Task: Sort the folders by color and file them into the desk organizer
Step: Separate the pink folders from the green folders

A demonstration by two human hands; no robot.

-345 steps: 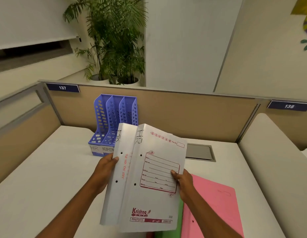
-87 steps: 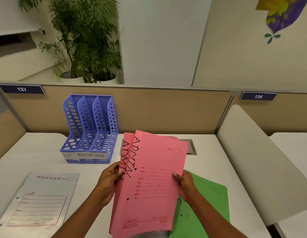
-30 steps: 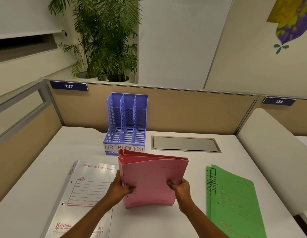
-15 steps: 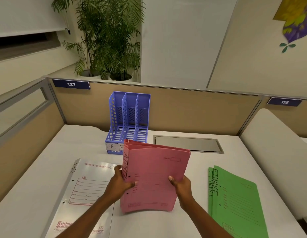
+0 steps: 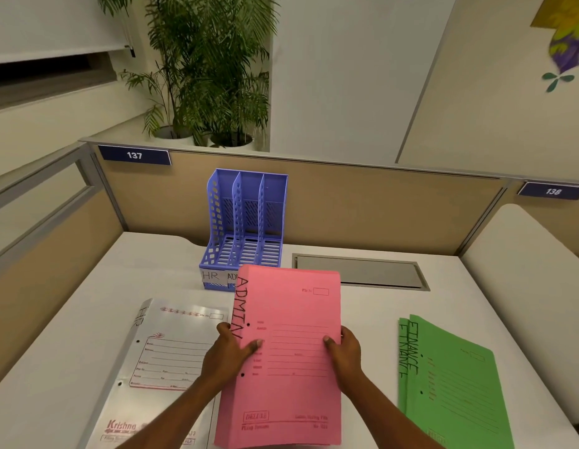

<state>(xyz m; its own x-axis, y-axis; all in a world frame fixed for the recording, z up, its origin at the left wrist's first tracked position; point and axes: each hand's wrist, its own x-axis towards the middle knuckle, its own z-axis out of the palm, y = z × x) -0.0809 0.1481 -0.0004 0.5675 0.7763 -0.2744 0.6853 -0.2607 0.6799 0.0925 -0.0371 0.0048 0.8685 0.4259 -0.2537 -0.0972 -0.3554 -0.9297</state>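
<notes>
Right now your left hand [image 5: 229,354] and right hand [image 5: 344,353] are both clamped on the pink ADMIN folders [image 5: 286,351], one on each long edge, held just above the worktop [image 5: 378,306], in front of the blue organizer [image 5: 246,228]. Likely thin card: light, floppy, slick against each other. Keep both edges pinched mid-height so the stack can't fan. White HR folders [image 5: 171,351] lie left, green FINANCE folders [image 5: 450,384] right.
</notes>
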